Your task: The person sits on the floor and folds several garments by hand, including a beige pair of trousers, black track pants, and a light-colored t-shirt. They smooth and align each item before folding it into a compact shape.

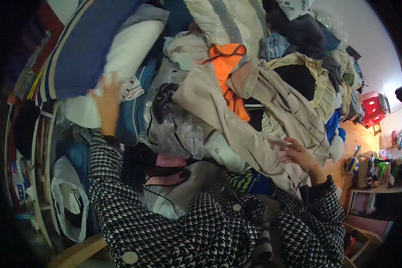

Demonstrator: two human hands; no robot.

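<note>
A pair of beige trousers (217,107) lies spread over a heap of clothes, its two legs pointing away from me. On the upper part of these trousers rests my right hand (303,159), fingers slightly bent; whether it pinches the cloth is hidden. My left hand (109,100), a little blurred, has its fingers apart over a white rolled or padded item (134,47), beside dark blue striped fabric (83,50). Between the trouser legs shows a bright orange garment (229,67) with a dark cord. Clear plastic bags (174,124) with dark contents lie between my hands.
A cream elastic-edged garment (318,77) and dark clothes (298,33) pile up at the upper right. At left, a white plastic bag (68,201) hangs beside a narrow rack (37,187). A red stool (372,110), a ball (351,165) and a shelf unit (372,191) stand at right.
</note>
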